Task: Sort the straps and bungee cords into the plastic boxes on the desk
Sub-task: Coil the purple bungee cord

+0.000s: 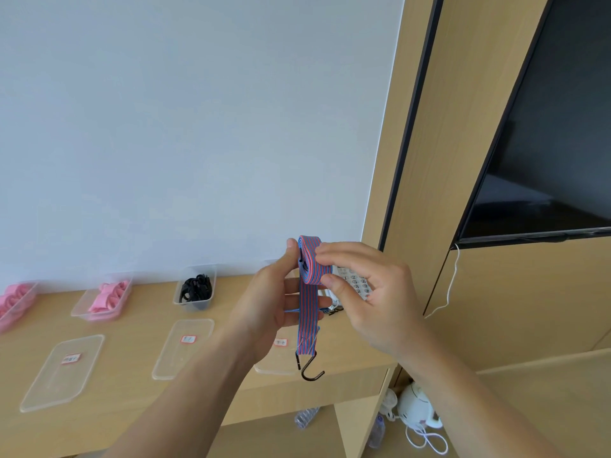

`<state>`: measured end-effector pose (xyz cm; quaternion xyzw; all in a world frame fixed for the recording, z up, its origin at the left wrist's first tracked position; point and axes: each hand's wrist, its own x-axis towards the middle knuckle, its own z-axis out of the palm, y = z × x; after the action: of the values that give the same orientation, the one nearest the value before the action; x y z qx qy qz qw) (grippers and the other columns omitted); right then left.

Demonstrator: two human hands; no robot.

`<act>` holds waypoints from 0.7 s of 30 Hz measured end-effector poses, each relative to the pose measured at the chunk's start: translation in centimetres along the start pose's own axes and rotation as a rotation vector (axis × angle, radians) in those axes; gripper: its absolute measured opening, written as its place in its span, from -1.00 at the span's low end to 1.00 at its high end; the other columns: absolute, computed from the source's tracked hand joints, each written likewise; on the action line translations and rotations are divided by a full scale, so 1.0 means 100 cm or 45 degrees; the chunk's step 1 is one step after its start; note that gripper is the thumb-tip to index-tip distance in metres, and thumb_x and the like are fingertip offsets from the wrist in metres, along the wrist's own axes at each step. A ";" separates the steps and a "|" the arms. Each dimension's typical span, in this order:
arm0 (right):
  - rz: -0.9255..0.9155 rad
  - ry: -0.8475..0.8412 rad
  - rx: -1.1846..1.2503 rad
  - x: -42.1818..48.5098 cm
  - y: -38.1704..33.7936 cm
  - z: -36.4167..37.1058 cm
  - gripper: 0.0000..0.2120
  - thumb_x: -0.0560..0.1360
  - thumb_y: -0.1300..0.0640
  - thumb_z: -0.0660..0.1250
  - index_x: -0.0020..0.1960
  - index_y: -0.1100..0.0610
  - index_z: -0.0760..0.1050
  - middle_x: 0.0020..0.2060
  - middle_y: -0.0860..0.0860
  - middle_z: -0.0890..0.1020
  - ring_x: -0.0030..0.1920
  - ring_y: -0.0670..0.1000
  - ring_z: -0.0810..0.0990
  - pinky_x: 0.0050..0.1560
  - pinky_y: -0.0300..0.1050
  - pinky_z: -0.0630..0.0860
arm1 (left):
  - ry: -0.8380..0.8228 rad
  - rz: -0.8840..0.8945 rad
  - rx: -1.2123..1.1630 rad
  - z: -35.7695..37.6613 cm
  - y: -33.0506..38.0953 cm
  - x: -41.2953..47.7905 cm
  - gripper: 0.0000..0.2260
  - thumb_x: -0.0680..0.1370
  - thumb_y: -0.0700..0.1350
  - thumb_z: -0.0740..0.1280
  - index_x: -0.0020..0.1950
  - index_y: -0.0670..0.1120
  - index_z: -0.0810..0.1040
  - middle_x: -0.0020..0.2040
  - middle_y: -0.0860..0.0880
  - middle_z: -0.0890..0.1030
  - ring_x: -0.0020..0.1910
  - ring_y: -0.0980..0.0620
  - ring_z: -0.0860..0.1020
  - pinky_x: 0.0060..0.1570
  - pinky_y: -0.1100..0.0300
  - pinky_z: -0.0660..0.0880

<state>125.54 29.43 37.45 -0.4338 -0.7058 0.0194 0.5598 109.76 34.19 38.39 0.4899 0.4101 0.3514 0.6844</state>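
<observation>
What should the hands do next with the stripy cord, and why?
Probably wind the hanging tail onto the roll. The left hand and right hand hold the striped bungee cord part rolled above the desk, yet a long tail with its hook dangles loose. Rolled up, it would likely store more neatly.

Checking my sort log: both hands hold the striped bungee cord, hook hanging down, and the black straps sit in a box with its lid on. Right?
Not quite: the head view shows the box of black straps open, a lid lying on the desk in front. The rest stands: left hand and right hand hold the bungee cord, hook hanging down.
</observation>
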 end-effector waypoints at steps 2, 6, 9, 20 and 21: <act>-0.037 0.022 -0.054 -0.007 0.002 0.004 -0.81 0.48 0.30 0.43 0.08 0.21 0.69 0.12 -0.02 0.69 0.19 -0.12 0.63 0.23 -0.21 0.51 | -0.004 0.012 0.007 -0.001 0.002 -0.001 -0.50 0.64 0.31 0.16 0.14 -0.05 0.69 -0.05 -0.17 0.75 0.06 -0.30 0.71 0.21 -0.27 0.59; -0.093 0.058 -0.081 -0.012 0.006 0.010 -0.78 0.47 0.38 0.43 0.09 0.24 0.68 0.14 0.03 0.68 0.23 -0.07 0.63 0.24 -0.21 0.51 | -0.007 0.032 -0.005 -0.003 0.004 -0.001 -0.50 0.64 0.27 0.21 0.18 -0.12 0.68 -0.07 -0.18 0.73 -0.01 -0.25 0.71 0.24 -0.30 0.56; -0.183 0.044 -0.133 -0.014 0.007 0.013 -0.80 0.47 0.41 0.42 0.07 0.27 0.68 0.13 0.06 0.68 0.25 -0.05 0.61 0.27 -0.13 0.53 | -0.006 0.041 -0.045 -0.005 0.004 -0.001 -0.55 0.64 0.23 0.25 0.18 -0.12 0.68 -0.10 -0.16 0.71 -0.07 -0.21 0.67 0.24 -0.33 0.55; -0.442 -0.025 -0.341 -0.020 0.013 0.023 -0.83 0.48 0.46 0.41 0.03 0.32 0.68 0.09 0.15 0.67 0.27 0.07 0.60 0.26 -0.07 0.53 | -0.089 0.133 -0.120 -0.011 0.005 0.000 -0.74 0.67 0.07 0.28 0.02 -0.08 0.64 -0.13 -0.09 0.65 -0.25 -0.08 0.61 -0.15 0.04 0.60; -0.425 -0.028 -0.318 -0.019 0.012 0.023 -0.83 0.47 0.45 0.42 0.01 0.30 0.69 0.08 0.13 0.68 0.26 0.05 0.61 0.25 -0.08 0.54 | -0.089 0.136 -0.121 -0.012 0.004 0.001 -0.74 0.68 0.06 0.27 0.02 -0.08 0.64 -0.12 -0.09 0.64 -0.25 -0.08 0.60 -0.15 0.03 0.60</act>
<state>124.38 29.99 34.52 -0.3766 -0.7709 -0.1564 0.4893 108.69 34.80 38.53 0.4900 0.3423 0.3891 0.7010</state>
